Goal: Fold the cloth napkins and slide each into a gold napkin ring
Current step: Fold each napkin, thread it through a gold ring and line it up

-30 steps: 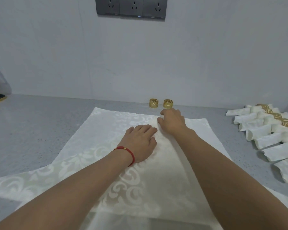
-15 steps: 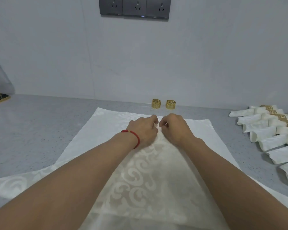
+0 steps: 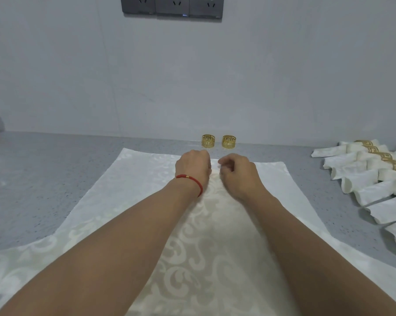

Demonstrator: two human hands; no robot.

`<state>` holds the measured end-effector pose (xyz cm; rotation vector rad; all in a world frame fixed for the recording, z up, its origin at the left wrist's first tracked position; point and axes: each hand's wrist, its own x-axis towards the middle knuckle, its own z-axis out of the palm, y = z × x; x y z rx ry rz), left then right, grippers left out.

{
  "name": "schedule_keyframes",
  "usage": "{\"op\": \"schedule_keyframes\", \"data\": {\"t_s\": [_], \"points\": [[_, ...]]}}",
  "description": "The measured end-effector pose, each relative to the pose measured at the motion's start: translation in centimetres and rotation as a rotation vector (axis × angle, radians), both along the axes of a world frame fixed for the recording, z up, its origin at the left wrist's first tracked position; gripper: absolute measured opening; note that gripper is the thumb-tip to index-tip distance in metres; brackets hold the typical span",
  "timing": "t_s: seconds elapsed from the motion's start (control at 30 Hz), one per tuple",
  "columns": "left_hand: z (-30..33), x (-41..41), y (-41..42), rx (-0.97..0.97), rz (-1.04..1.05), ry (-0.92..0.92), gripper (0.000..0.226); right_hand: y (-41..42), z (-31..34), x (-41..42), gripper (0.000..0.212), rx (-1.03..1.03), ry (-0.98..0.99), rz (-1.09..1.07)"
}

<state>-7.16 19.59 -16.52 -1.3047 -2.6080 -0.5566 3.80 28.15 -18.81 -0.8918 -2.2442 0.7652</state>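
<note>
Grey speckled tabletop [image 3: 44, 190] fills the lower half of the frame, meeting a plain pale wall behind. Nearest us, at the bottom of the frame, a white damask napkin [image 3: 215, 258] lies spread flat on it, and our two forearms reach up the frame across the cloth. At centre frame, near the napkin's far edge, our left hand [image 3: 193, 166], with a red bracelet [image 3: 191, 180] at its wrist, sits knuckles up with the fingers curled under. Just beside it, our right hand [image 3: 235, 172] curls the same way. Both seem to pinch the cloth between them, though the fingertips are hidden, so we cannot be sure of either grip. Just beyond the hands, two gold napkin rings [image 3: 208, 140] [image 3: 229, 141] stand side by side close to the wall, apart from the cloth. At the right edge of the frame lies a row of rolled napkins [image 3: 356, 176] already set in gold rings. At the top of the frame, dark wall sockets [image 3: 172, 5] sit on the wall.
</note>
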Motion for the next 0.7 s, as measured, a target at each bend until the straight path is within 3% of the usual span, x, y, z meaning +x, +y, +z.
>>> {"op": "schedule_keyframes", "data": {"t_s": [0.2,0.3,0.5,0.57,0.7], "points": [[-0.4,-0.4,0.0,-0.032,-0.078,-0.027,0.008,-0.1,-0.1,-0.7,0.014,0.149,-0.128,0.003],[0.0,-0.5,-0.6,-0.043,-0.181,0.074,0.008,-0.5,0.2,-0.2,0.020,0.295,-0.151,-0.043],[0.6,-0.9,-2.2,-0.107,-0.341,0.303,0.031,-1.3,1.1,0.8,0.036,0.520,-0.374,0.042],[0.6,-0.5,-2.7,-0.095,-0.321,0.220,0.033,-1.8,1.1,1.1,0.029,0.508,-0.349,0.036],[0.2,-0.1,-2.9,0.128,-0.182,-0.118,0.030,-1.5,0.7,0.9,0.023,0.230,-0.180,-0.023]]}}
